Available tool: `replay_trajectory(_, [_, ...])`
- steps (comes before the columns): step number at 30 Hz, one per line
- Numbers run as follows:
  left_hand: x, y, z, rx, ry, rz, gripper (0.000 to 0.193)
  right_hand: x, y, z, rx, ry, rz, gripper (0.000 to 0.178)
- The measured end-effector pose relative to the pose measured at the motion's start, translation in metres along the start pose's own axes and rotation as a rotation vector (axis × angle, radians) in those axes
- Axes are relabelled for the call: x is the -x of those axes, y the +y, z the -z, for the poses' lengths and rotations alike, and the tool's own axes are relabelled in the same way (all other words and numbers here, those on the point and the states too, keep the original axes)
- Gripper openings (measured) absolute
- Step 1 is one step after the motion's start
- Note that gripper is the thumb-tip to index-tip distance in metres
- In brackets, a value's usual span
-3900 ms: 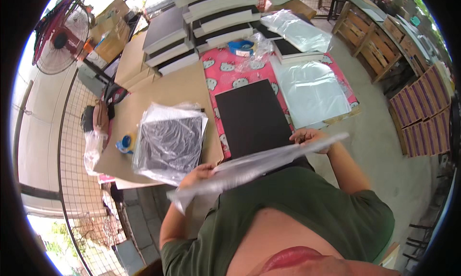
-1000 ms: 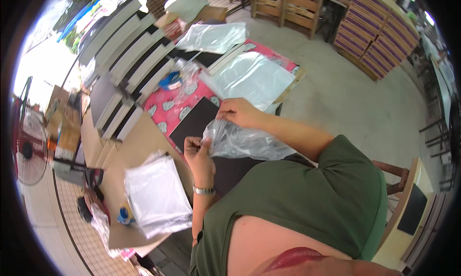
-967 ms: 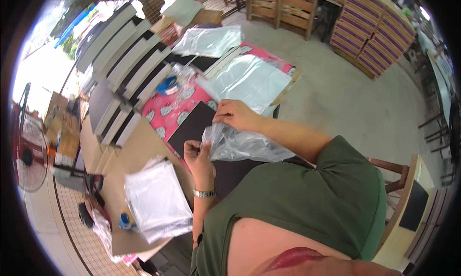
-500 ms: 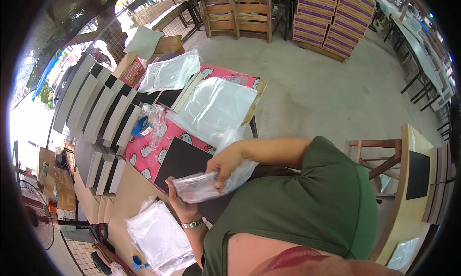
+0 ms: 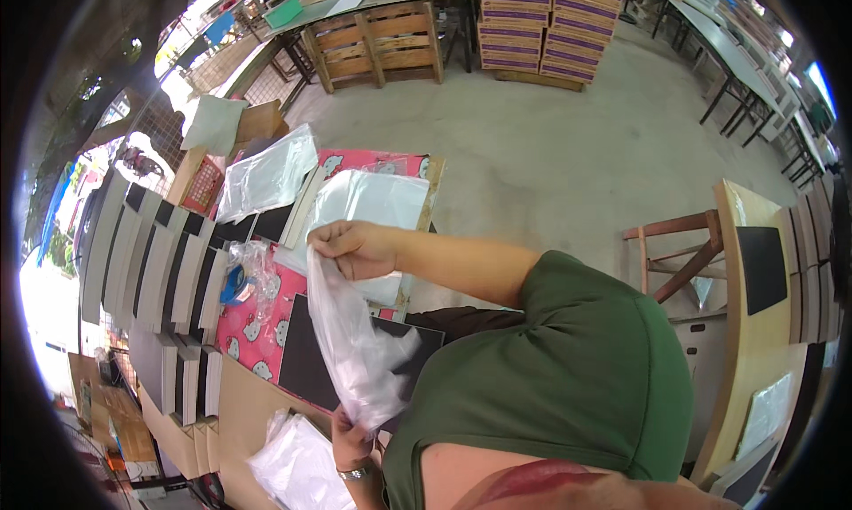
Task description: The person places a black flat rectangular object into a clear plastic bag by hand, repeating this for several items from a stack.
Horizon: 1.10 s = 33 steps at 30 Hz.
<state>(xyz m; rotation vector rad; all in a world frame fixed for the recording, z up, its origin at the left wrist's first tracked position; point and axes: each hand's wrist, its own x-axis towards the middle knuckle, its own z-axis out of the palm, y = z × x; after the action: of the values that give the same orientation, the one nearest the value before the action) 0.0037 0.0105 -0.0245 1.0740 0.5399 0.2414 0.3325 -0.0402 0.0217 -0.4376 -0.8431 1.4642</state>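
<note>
The person stands at the table [image 5: 253, 403] with a clear plastic bag [image 5: 351, 341] stretched between 2 hands. The right hand [image 5: 355, 248] is closed, pinching the bag's top edge up over the far stack of clear bags [image 5: 373, 204]. The left hand [image 5: 353, 439] sits low and near, under the bag's bottom end; it seems to grip that end, though the plastic hides the fingers and I cannot tell for sure.

The bag hangs crumpled just above the black flat board [image 5: 306, 350] lying on the pink patterned cloth [image 5: 253, 319]. To handle it well, I would keep both ends taut so the film smooths out, and hold it clear of the tape roll [image 5: 235, 284] to the left.
</note>
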Motion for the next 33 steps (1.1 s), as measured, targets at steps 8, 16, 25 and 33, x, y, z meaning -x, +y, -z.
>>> replay_trajectory(8, [-0.001,0.005,0.115,0.411,0.212,-0.441,0.053,-0.011,-0.005,0.001,0.913,-0.527,-0.260,0.022])
replay_trajectory(16, [0.002,-0.008,0.110,-0.038,0.289,-0.115,0.043,-0.065,0.026,0.001,-0.104,0.030,0.090,0.022])
replay_trajectory(25, [0.018,0.026,0.122,0.293,0.371,-0.380,0.045,-0.099,0.063,0.039,0.199,-0.221,-0.266,0.056])
replay_trajectory(33, [-0.075,0.010,0.204,0.063,0.685,-0.125,0.021,-0.154,0.128,0.131,0.460,0.322,-0.281,0.042])
